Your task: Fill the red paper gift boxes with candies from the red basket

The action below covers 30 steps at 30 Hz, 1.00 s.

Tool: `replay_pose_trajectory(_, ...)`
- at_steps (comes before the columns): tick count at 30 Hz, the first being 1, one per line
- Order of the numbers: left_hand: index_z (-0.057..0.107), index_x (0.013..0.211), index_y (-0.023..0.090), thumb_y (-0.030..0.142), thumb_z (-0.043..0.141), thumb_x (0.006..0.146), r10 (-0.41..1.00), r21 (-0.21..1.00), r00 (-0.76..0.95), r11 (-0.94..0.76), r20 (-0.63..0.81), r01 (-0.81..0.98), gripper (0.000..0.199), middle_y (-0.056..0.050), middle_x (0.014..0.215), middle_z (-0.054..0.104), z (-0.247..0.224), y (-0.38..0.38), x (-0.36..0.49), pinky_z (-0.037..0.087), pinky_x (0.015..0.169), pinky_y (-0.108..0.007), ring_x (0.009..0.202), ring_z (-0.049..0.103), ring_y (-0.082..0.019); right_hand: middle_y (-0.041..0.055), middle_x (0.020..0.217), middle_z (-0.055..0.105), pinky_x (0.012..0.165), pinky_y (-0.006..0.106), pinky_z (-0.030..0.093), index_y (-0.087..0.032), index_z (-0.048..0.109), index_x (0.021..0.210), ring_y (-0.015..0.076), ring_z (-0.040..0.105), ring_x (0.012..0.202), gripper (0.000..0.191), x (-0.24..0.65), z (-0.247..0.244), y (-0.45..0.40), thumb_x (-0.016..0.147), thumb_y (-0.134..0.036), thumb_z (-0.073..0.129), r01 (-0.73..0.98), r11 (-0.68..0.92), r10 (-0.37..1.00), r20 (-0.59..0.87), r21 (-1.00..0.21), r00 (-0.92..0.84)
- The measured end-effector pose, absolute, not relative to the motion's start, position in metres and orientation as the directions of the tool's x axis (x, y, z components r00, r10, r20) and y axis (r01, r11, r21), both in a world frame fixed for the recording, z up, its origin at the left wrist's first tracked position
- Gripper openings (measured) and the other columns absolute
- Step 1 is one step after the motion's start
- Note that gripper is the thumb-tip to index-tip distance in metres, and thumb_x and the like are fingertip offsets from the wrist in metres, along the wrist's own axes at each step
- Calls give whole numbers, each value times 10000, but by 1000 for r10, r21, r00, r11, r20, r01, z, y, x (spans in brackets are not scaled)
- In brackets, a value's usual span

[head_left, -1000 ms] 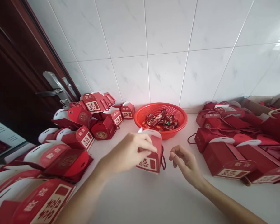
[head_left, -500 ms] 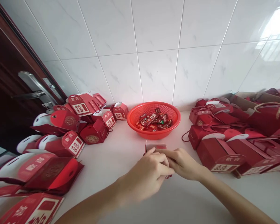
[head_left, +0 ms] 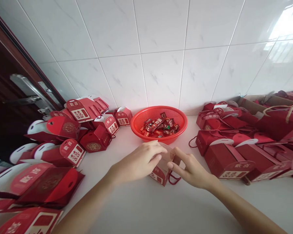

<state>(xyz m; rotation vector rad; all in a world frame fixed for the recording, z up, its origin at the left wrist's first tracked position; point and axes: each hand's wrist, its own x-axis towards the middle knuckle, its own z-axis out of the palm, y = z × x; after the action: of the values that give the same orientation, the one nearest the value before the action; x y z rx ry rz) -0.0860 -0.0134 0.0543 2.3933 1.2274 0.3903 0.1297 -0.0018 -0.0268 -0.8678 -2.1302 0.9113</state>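
Red card forms the small box (head_left: 158, 175) between my hands, standing upright in the middle of the pale table (head_left: 136, 208), just on the near side of the basket. Its top is open, so some of the light inside shows, and a dark red cord (head_left: 175, 183) loops out at its right side.

My left hand (head_left: 139, 162) is over the box's left side, fingers bent and thumb tucked close beneath them; they cover that edge, so I cannot tell whether they pinch it. My right hand (head_left: 189, 169) is at the right side, forefinger and thumb spread apart by the card; whether they grip it I cannot tell either.

Beyond my hands, the red plastic basket (head_left: 161, 139) holds a heap of wrapped sweets (head_left: 158, 125), mostly dark red, one with a green spot. Red boxes (head_left: 73, 151) crowd the left side, several with pale flaps standing open. More boxes (head_left: 229, 162) sit in rows on the right, near a rope handle (head_left: 286, 112). White tiles (head_left: 161, 74) rise at the far side, and a dark door (head_left: 2, 71) with a metal handle (head_left: 31, 89) stands far left.
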Motion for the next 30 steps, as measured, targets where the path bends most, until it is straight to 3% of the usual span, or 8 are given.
replay_pose_trajectory(4,713,1198,249,210,554,926,797,381,596,-524,-94,762,317,-53,1237,693,65,-7,-94,494,906,-324,1096,665,-234,-8,703,633,609,255,441,-229,491,867,144,584,645,241,134,-24,-3,992,-432,531,280,515,777,304,-810,-551)
replay_pose_trajectory(8,557,1418,347,337,758,781,761,369,626,-538,-174,757,668,-27,1461,546,76,-9,-99,468,994,-341,1250,587,-277,0,763,599,632,262,440,-219,504,864,148,575,698,155,138,-27,3,937,-342,562,222,481,781,299,-848,-549)
replay_pose_trajectory(16,393,1524,393,491,820,675,827,361,495,-391,-267,847,956,-51,1531,435,64,-8,-102,520,883,-334,1157,642,-297,-33,717,477,600,247,413,-200,549,912,122,475,649,282,134,-39,15,929,-477,599,68,310,854,247,-948,-458)
replay_pose_trajectory(19,421,1514,385,513,798,708,827,370,507,-404,-244,837,899,-52,1545,436,64,-10,-102,519,859,-319,1142,652,-288,-27,731,505,605,252,436,-198,575,994,122,508,646,321,132,-41,13,950,-516,589,-5,283,845,251,-959,-472)
replay_pose_trajectory(22,489,1471,391,461,731,806,815,396,545,-443,-194,804,712,-38,1484,514,69,-14,-99,506,825,-296,1037,684,-239,-18,736,551,618,258,449,-195,594,1121,124,535,646,357,132,-42,11,958,-512,593,-36,279,823,258,-960,-507)
replay_pose_trajectory(26,637,1345,332,396,660,880,784,395,596,-499,-173,771,470,-40,1218,690,79,-12,-97,486,748,-272,943,692,-218,6,770,624,626,280,465,-196,540,1312,133,552,635,511,135,-42,9,939,-538,609,-122,237,811,266,-964,-521)
replay_pose_trajectory(28,674,1303,303,366,642,892,760,429,630,-522,-159,738,417,-38,1141,732,84,-5,-101,489,726,-263,924,696,-210,8,756,638,611,287,464,-192,542,1313,130,542,597,520,136,-42,10,939,-548,602,-151,226,837,271,-962,-476)
replay_pose_trajectory(30,681,1303,268,365,601,919,769,465,631,-523,-104,714,403,-48,1186,743,89,9,-106,508,776,-271,971,701,-209,3,714,636,583,285,451,-182,585,1225,126,527,560,468,135,-44,12,942,-556,588,-151,217,875,261,-964,-408)
